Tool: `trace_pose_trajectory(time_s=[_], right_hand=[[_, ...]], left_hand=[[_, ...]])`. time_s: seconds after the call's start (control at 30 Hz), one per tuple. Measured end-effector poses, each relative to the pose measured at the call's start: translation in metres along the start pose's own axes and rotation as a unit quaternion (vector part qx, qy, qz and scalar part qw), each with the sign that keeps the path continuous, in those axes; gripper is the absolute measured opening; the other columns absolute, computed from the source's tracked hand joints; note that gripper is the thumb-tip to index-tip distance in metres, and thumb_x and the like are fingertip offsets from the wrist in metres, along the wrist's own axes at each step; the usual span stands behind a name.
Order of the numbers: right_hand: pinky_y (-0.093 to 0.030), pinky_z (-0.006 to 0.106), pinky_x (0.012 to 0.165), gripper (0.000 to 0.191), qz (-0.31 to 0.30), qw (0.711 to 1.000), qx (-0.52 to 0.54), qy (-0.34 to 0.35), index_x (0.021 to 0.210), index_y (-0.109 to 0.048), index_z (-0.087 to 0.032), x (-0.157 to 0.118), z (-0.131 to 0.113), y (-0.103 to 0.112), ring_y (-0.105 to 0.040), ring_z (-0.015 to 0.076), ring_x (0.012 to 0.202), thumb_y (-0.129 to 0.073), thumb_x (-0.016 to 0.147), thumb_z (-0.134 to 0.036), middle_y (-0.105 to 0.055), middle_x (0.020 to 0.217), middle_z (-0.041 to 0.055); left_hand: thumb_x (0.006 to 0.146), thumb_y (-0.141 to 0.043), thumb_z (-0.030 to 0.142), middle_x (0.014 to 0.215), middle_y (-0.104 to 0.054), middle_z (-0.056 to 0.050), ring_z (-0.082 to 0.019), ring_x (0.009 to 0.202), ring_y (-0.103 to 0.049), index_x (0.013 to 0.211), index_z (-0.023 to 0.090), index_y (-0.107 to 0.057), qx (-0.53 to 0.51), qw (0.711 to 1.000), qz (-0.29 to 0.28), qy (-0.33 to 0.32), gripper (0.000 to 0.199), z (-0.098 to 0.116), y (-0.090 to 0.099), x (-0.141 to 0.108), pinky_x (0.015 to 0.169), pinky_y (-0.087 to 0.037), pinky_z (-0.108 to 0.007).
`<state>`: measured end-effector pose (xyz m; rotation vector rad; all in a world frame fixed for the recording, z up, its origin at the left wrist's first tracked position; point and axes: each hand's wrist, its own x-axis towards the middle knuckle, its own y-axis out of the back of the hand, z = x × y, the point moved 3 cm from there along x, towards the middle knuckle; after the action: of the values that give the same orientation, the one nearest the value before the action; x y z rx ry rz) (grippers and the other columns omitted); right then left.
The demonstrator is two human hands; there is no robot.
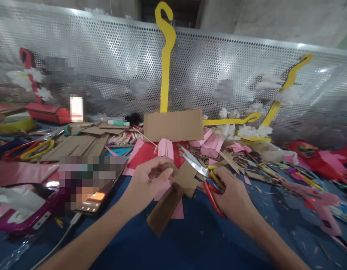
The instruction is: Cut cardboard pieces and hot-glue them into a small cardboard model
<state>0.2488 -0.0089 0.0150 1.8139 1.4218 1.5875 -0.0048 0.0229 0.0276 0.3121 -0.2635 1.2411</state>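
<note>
My right hand (232,191) is closed round the red and yellow handles of a pair of scissors (194,162). The silver blades point up and to the left. My left hand (151,182) is curled, thumb close to the fingers, above pieces of brown cardboard; whatever its blurred fingertips pinch is hard to make out. A cut cardboard piece (187,178) lies between the hands, and a darker cardboard strip (165,212) slants below it. Pink paper (178,210) shows under the strip. A small folded pink paper piece (165,149) with drawn lines stands just beyond my left hand.
Behind stands a cardboard box (173,125) with a tall yellow hook-shaped cutout (167,56). A lit phone (97,197) and its cable lie left. A pink glue gun (321,206) rests right. Cardboard sheets (75,148), more scissors (37,149) and scraps surround the blue table (190,243).
</note>
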Motion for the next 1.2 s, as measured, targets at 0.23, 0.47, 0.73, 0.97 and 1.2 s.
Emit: trace_pose_trajectory(time_s=[0.23,0.47,0.73,0.97,1.2], right_hand=[[-0.055,0.044,0.089,0.023,-0.104,0.993,-0.057,-0.002,0.11,-0.072,-0.017,0.0,0.028,-0.013,-0.071,0.0313,0.101,-0.063,0.091,-0.028,-0.075,0.107,0.013],[-0.054,0.045,0.093,0.022,-0.072,0.995,0.069,0.016,0.12,-0.066,-0.024,-0.003,-0.014,-0.003,-0.068,0.0271,0.103,-0.057,0.101,-0.031,-0.072,0.111,0.0091],[-0.054,0.029,0.066,0.015,-0.1,0.942,0.317,-0.049,0.095,-0.067,-0.022,-0.006,-0.04,-0.017,-0.066,0.0166,0.07,-0.059,0.1,-0.034,-0.069,0.079,0.0008],[-0.057,0.03,0.066,0.033,-0.052,0.813,0.536,-0.219,0.092,-0.061,-0.022,0.0,-0.02,-0.018,-0.068,0.0159,0.064,-0.079,0.086,-0.048,-0.07,0.08,0.0005],[-0.057,0.028,0.068,0.032,-0.039,0.761,0.602,-0.239,0.09,-0.062,-0.02,0.0,-0.021,-0.013,-0.067,0.0142,0.065,-0.082,0.085,-0.044,-0.07,0.077,0.0002]], left_hand=[[0.099,-0.057,0.026,0.088,-0.066,-0.002,-0.015,0.08,-0.068,0.114,0.016,-0.065,-0.04,0.999,0.0,0.028,0.019,-0.003,0.002,0.003,0.085,-0.062,-0.035],[0.093,-0.065,0.025,0.096,-0.074,-0.005,-0.018,0.087,-0.071,0.108,0.018,-0.06,0.002,0.998,-0.008,0.056,0.017,-0.009,-0.003,0.0,0.081,-0.058,-0.034],[0.09,-0.068,0.031,0.103,-0.075,-0.006,-0.027,0.098,-0.069,0.108,0.023,-0.065,0.259,0.958,-0.125,-0.015,0.02,0.008,-0.019,-0.012,0.087,-0.053,-0.043],[0.07,-0.081,0.049,0.123,-0.069,-0.015,-0.039,0.109,-0.067,0.129,0.024,-0.06,0.441,0.875,-0.199,-0.002,0.067,0.003,-0.017,-0.028,0.087,-0.052,-0.046],[0.077,-0.063,0.02,0.101,-0.078,-0.01,-0.03,0.083,-0.076,0.133,0.027,-0.056,0.376,0.917,-0.135,0.021,0.057,-0.007,-0.015,-0.027,0.066,-0.05,-0.033]])
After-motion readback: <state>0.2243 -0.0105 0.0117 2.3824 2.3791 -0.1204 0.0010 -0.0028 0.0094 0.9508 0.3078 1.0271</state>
